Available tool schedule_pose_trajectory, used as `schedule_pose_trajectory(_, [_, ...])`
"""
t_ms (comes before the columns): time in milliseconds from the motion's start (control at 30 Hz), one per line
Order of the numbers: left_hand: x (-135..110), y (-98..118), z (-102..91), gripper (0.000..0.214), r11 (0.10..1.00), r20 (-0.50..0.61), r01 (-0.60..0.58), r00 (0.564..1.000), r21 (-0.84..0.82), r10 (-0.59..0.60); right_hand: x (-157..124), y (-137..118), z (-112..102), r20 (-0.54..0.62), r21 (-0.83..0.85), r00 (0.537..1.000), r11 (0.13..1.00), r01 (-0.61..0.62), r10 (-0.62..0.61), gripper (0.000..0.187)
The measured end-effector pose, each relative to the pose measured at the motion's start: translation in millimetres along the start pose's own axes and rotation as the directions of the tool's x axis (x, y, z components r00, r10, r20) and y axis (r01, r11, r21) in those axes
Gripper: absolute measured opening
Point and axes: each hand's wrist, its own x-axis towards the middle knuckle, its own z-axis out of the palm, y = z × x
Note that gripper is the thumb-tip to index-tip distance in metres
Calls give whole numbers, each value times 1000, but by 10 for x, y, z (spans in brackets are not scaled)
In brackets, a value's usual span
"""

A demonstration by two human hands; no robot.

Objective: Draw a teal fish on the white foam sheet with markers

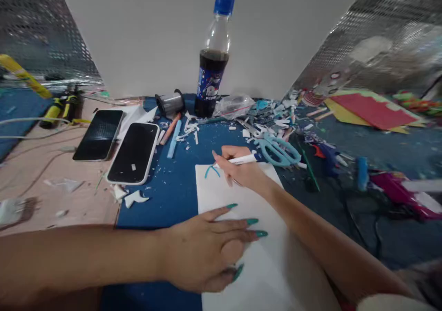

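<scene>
A white sheet of paper [265, 265] lies on a blue mat [172, 187]. My left hand [207, 251] rests flat on the sheet's left side, fingers stretched out, pinning it down. My right hand [241, 166] is closed round a white marker [238, 160] with a blue cap end. The marker's tip touches the sheet's top left corner, beside a small curved blue line [212, 169] drawn there.
Teal scissors [278, 150] lie just right of the marker. Two phones [134, 152] [98, 135] lie face up to the left. A cola bottle [214, 58], a wire spool [170, 103], paper scraps, coloured paper sheets [373, 111] and glue-gun-like tools [397, 189] crowd the back and right.
</scene>
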Motion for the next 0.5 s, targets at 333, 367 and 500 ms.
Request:
schedule_pose_trajectory(333, [7, 25, 2, 36, 1000, 27, 19, 999, 24, -19, -22, 42, -14, 19, 12, 1000, 1000, -16, 16, 46])
schedule_pose_trajectory(367, [7, 24, 7, 36, 999, 28, 18, 999, 28, -19, -21, 49, -13, 14, 8, 1000, 1000, -11, 11, 46])
schedule_pose_trajectory(500, [7, 23, 7, 36, 999, 25, 19, 1000, 32, -20, -26, 60, -14, -1, 6, 1000, 1000, 5, -5, 44])
